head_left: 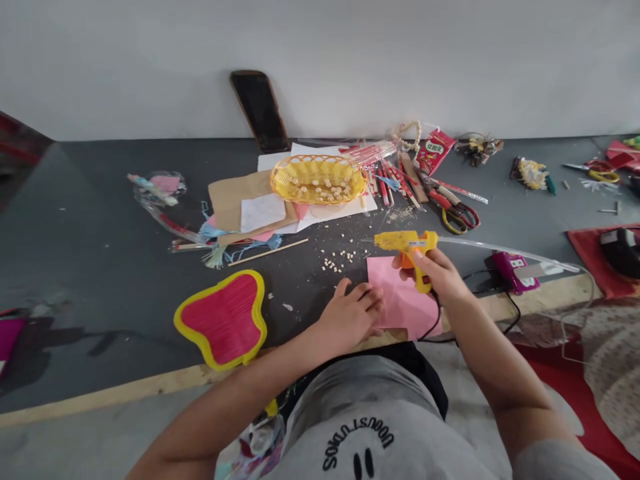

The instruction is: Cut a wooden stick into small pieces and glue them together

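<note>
Glue gun (pixel 406 239) in curled right hand (pixel 439 272); left hand (pixel 352 312) loosely open, palm-down, fingertips on pink paper (pixel 403 307)

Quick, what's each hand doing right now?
Left hand: open, touching the left edge of the pink paper.
Right hand: closed, holding the yellow glue gun.

We held a yellow glue gun (pixel 407 240) roughly level at the far end of a pink sheet of paper (pixel 397 308), its nozzle pointing left, its trigger orange, and a long, clear glue stick (pixel 500 251) jutting rightward from its rear. We had the paper spread out, slightly creased, its near end reaching over the table's wooden edge (pixel 150 388).
</note>
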Tool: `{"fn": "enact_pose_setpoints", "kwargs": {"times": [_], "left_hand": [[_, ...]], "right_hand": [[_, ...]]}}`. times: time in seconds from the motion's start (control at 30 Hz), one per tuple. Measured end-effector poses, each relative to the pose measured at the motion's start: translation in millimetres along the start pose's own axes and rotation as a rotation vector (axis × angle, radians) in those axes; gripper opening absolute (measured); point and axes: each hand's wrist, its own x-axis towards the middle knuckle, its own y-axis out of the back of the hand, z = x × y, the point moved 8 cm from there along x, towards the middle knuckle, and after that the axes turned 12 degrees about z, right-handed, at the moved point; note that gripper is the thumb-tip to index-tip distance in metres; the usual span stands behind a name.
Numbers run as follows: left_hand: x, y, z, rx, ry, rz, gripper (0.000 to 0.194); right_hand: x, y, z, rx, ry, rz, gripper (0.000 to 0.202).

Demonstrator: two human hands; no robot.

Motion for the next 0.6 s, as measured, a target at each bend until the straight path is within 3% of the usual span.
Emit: {"fn": "enact_pose_setpoints", "kwargs": {"times": [0.13, 0.27, 0.37, 0.5, 0.6], "left_hand": [[0, 0.9, 1, -0.014, 0.002, 0.027, 0.04], [-3, 13.9, -6, -0.04, -0.023, 0.11, 0.032], [-9, 38.7, -39, -0.057, 0.094, 0.204, 0.011], [-31, 71.2, -102, 0.038, 0.403, 0.302, 0.015], [-55, 81.1, -133, 0.06, 0.495, 0.396, 0.016]], "right_hand": [[15, -15, 43, 0.029, 0.024, 0.03, 0.048], [17, -16, 59, 0.049, 0.074, 0.033, 0.048], [16, -14, 62, 0.058, 0.081, 0.021, 0.046], [16, -15, 62, 0.057, 0.1, -0.004, 0.041], [17, -16, 64, 0.041, 0.104, -0.015, 0.04]]}}
